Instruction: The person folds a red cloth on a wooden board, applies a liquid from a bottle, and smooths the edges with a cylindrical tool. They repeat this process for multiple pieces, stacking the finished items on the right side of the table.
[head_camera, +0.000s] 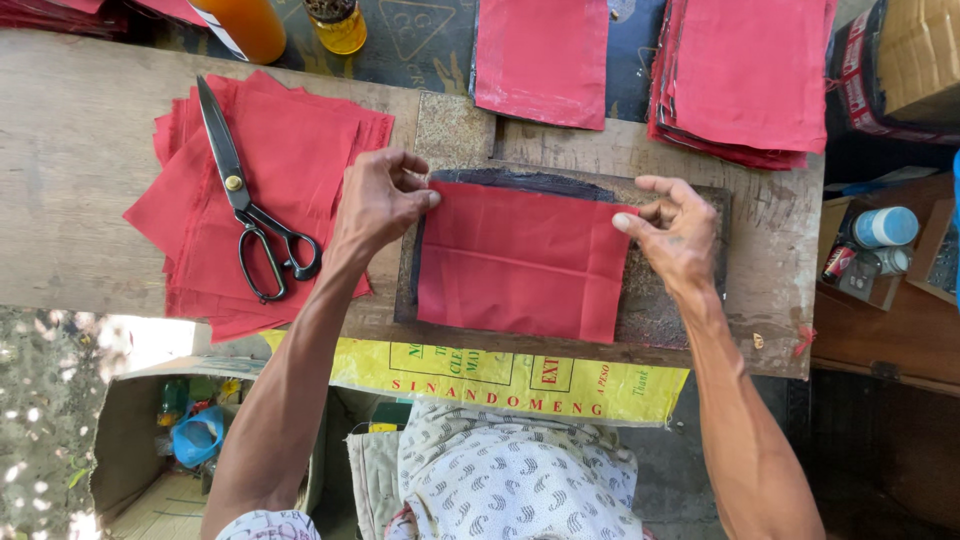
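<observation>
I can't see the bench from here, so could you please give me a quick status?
Left hand and right hand pinching top corners of red cloth. Cloth flat on dark board. Scissors aside, on cloth pile.

A single head-worn camera looks almost straight down from above the person, close over the worn wooden bench (80, 180). The person's forearms enter from the bottom edge and reach up the picture, so the far side of the bench lies at the top. The bench's near edge crosses the lower middle, with the person's patterned lap below it.
</observation>
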